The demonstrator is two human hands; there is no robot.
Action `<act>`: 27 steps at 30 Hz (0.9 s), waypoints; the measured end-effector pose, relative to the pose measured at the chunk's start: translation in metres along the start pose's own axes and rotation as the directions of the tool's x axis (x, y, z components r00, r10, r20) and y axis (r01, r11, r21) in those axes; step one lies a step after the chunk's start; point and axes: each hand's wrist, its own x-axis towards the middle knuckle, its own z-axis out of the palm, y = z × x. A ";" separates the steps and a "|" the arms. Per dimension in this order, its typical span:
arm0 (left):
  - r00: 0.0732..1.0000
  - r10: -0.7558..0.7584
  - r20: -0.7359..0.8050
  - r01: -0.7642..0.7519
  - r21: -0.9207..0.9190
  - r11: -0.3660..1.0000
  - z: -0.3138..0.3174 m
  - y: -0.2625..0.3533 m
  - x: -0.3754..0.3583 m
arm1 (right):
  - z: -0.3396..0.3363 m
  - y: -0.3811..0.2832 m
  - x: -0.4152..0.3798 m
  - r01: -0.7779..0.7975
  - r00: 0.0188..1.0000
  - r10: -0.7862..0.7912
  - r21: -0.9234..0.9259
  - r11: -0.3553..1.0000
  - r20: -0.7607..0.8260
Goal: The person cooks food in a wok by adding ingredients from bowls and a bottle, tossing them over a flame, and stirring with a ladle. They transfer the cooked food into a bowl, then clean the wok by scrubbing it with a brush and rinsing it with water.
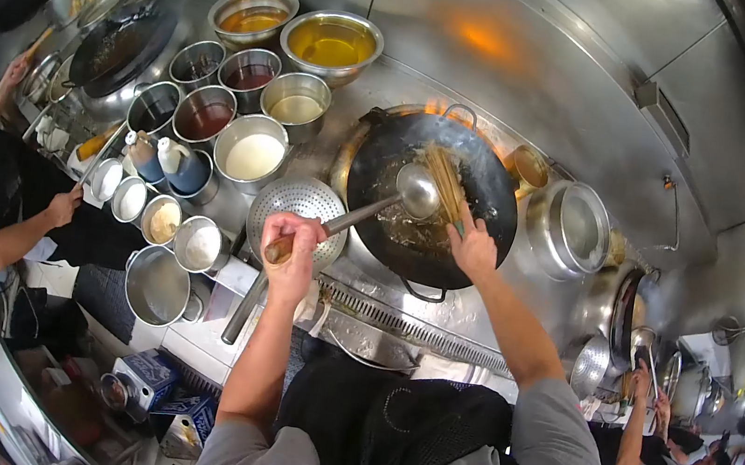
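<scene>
My left hand (291, 255) is closed round the wooden end of a ladle (417, 191). The ladle's metal bowl hangs over a large black wok (500, 193), right against a bamboo wok brush (443, 176). My right hand (474, 246) grips the brush near its bound end, with the bristles pointing away from me into the wok. Dark, wet-looking liquid lies in the wok bottom, and flames show behind its far rim. A perforated strainer (286, 207) lies left of the wok, its handle passing under my left forearm.
Sauce pots, including one of white liquid (251, 151), and oil bowls (331, 44) crowd the left. Stacked metal pots (571, 226) stand right of the wok. Co-workers handle utensils at both sides. An empty-looking steel pot (159, 284) sits low left, near blue-and-white boxes (148, 377).
</scene>
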 end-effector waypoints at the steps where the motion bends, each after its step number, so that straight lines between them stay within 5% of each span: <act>1: 1.000 -0.009 0.006 0.009 0.006 1.000 -0.004 0.005 -0.001 | 0.010 -0.002 -0.003 0.036 0.999 -0.035 0.034 0.999 -0.025; 3: 0.985 -0.147 0.086 0.145 0.031 0.989 -0.008 0.028 0.001 | 0.025 -0.002 -0.005 0.069 0.997 -0.066 0.080 0.994 -0.046; 5: 0.964 -0.244 0.101 0.217 0.227 0.949 -0.031 0.051 0.000 | 0.038 0.005 0.003 0.059 0.992 -0.052 -0.052 0.997 0.114; 7: 0.933 -0.332 0.141 0.088 0.804 0.589 -0.055 0.061 -0.005 | 0.052 0.006 0.011 0.067 0.998 -0.066 -0.044 0.997 0.024; 8: 0.868 -0.424 0.260 -0.069 0.907 0.416 -0.051 0.073 -0.004 | 0.035 -0.001 0.012 -0.135 0.950 -0.012 0.445 0.885 0.312; 9: 0.812 -0.541 0.221 -0.179 0.975 0.130 -0.050 0.070 -0.011 | 0.019 -0.010 0.012 -0.424 0.820 -0.115 0.731 0.534 0.560; 10: 0.804 -0.545 0.238 -0.269 0.963 0.022 -0.043 0.066 -0.016 | 0.008 -0.015 0.011 -0.531 0.786 -0.138 0.772 0.351 0.603; 11: 0.795 -0.550 0.255 -0.355 0.931 -0.081 -0.038 0.062 -0.018 | 0.008 -0.015 0.010 -0.525 0.788 -0.145 0.776 0.349 0.598; 13: 0.758 -0.598 0.261 -0.368 0.928 -0.062 -0.042 0.058 -0.009 | 0.006 -0.014 0.005 -0.396 0.836 -0.194 0.809 0.435 0.514; 14: 0.714 -0.650 0.260 -0.374 0.927 -0.039 -0.046 0.054 -0.006 | 0.005 -0.017 -0.002 -0.213 0.888 -0.193 0.747 0.630 0.416; 15: 0.721 -0.643 0.260 -0.374 0.927 -0.043 -0.058 0.041 -0.005 | 0.008 -0.022 -0.015 -0.203 0.891 -0.199 0.750 0.630 0.408; 16: 0.542 -0.837 0.078 0.186 0.960 0.210 -0.076 0.023 -0.009 | 0.001 -0.033 -0.034 0.146 0.942 -0.296 0.603 0.785 0.157; 17: 0.256 -0.964 0.071 0.719 0.652 0.240 -0.089 0.011 -0.012 | -0.007 -0.041 -0.049 0.447 0.891 -0.449 0.327 0.833 -0.073; 18: 0.131 -0.978 0.164 0.900 0.394 0.187 -0.090 0.009 -0.026 | -0.014 -0.045 -0.061 0.499 0.855 -0.518 0.283 0.819 -0.010; 21: 0.204 -0.960 0.193 0.905 0.337 0.260 -0.069 0.013 -0.065 | -0.017 -0.039 -0.066 0.550 0.797 -0.589 0.239 0.800 0.137; 24: 0.219 -0.962 0.161 0.924 0.282 0.258 -0.048 0.023 -0.081 | 0.021 -0.001 -0.027 0.162 0.985 -0.149 0.183 0.970 -0.082; 25: 0.201 -0.964 0.176 0.926 0.288 0.245 -0.041 0.026 -0.084 | 0.031 0.008 -0.019 0.161 0.977 -0.129 0.187 0.969 -0.171; 27: 0.164 -0.960 0.225 0.981 0.068 0.184 -0.034 0.029 -0.077 | 0.015 -0.009 -0.038 0.255 0.967 -0.252 0.085 0.963 -0.043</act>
